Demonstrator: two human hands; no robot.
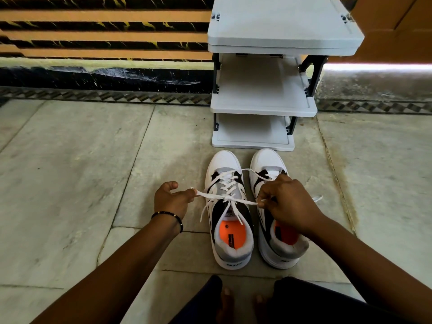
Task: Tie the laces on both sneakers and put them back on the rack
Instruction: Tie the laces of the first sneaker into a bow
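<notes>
Two white, grey and black sneakers with orange insoles stand side by side on the floor, toes toward the rack. The left sneaker (228,206) has its white lace (230,198) pulled out taut to both sides at the knot. My left hand (171,198) pinches one loop of that lace left of the shoe. My right hand (286,202) pinches the other loop and lies over the right sneaker (268,164), hiding its laces and tongue. Loose lace ends hang down by the left sneaker's collar.
A grey plastic shoe rack (264,108) with three bare shelves stands right behind the sneakers, against a striped wall. The floor is pale stone tile (70,171). My knees and bare toes (226,298) are at the bottom edge.
</notes>
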